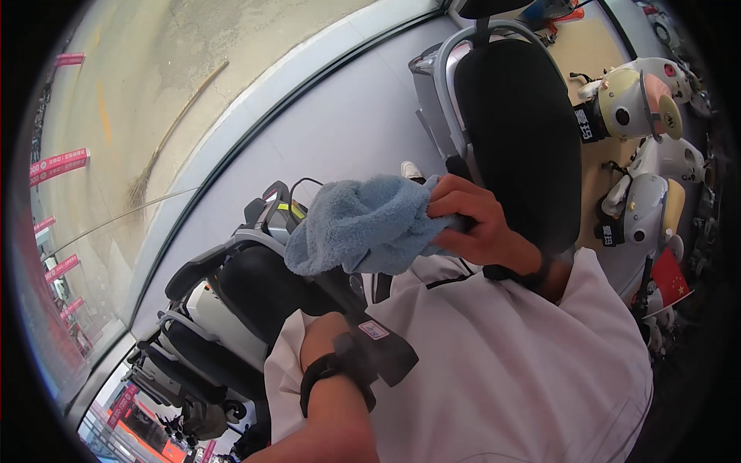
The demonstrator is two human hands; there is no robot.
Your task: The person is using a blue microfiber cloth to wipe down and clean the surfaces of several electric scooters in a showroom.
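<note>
My right hand (475, 220) is closed around one side of a light blue terry cloth (363, 220). The cloth hangs bunched up in front of my white shirt, and its folds hide some of my fingertips. Just beyond that hand is the long black seat (509, 131) of a scooter with a grey rail. My left arm (332, 409) bends up close to the lower edge, with a black strap and a dark box (392, 357) at the wrist. The fingers of my left hand are outside the picture, so their state is hidden.
Scooters with black seats (255, 285) stand in a row at left. Helmets (629, 108) and a small red flag (670, 279) are at right. A dark-framed glass wall (255, 112) curves across the left; beyond it a broom (174, 131) lies on pavement.
</note>
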